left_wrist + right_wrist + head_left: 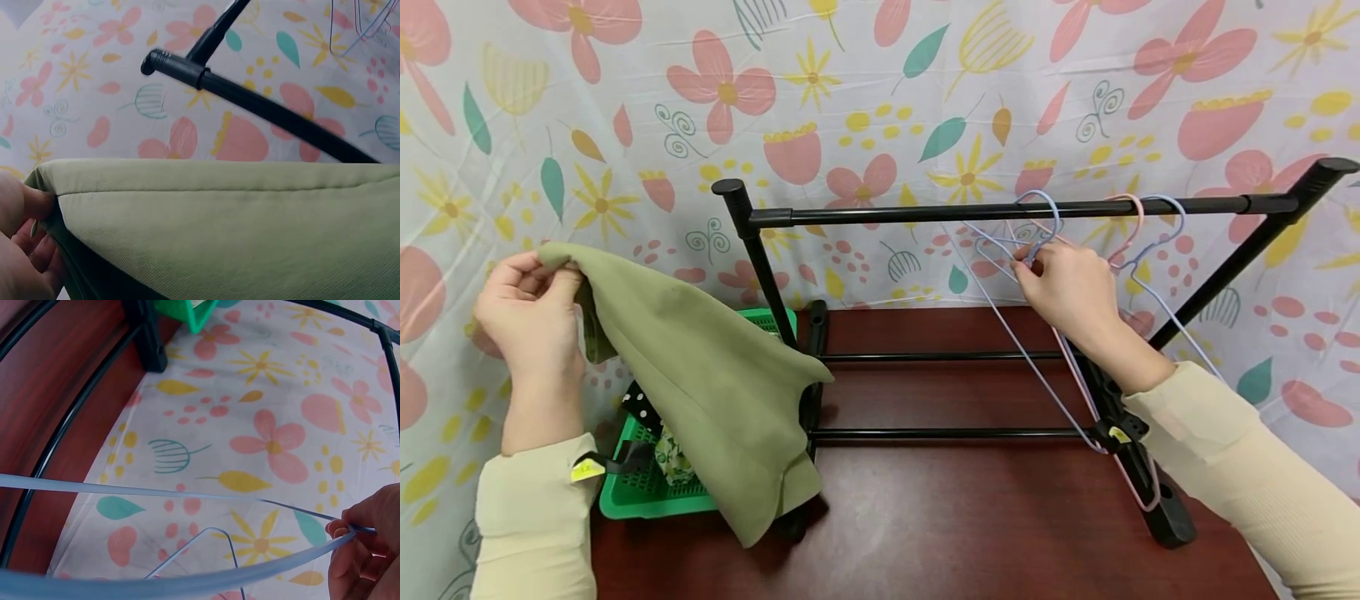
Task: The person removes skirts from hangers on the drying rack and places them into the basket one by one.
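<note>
My left hand [535, 308] pinches an olive green garment [700, 367] by one corner, fingertips and thumb on its edge. From there the cloth slopes down to the right, partly covering a green basket [655, 504]. In the left wrist view its stitched top edge [206, 187] runs almost level. On the right, my right hand [1067, 287] pinches a light blue hanger [1011, 312] at the neck below its hook. That hook overlaps the top bar of a black rack [880, 215]. The right wrist view shows the hanger's two arms [169, 584] spreading from my fingertips.
A pink hanger [1131, 225] and another blue hanger [1172, 312] hang by my right hand. Inside the basket lie a black polka-dot cloth [642, 407] and a green patterned cloth [673, 457]. The rack stands on a dark red-brown table [970, 517] before a floral curtain [865, 100].
</note>
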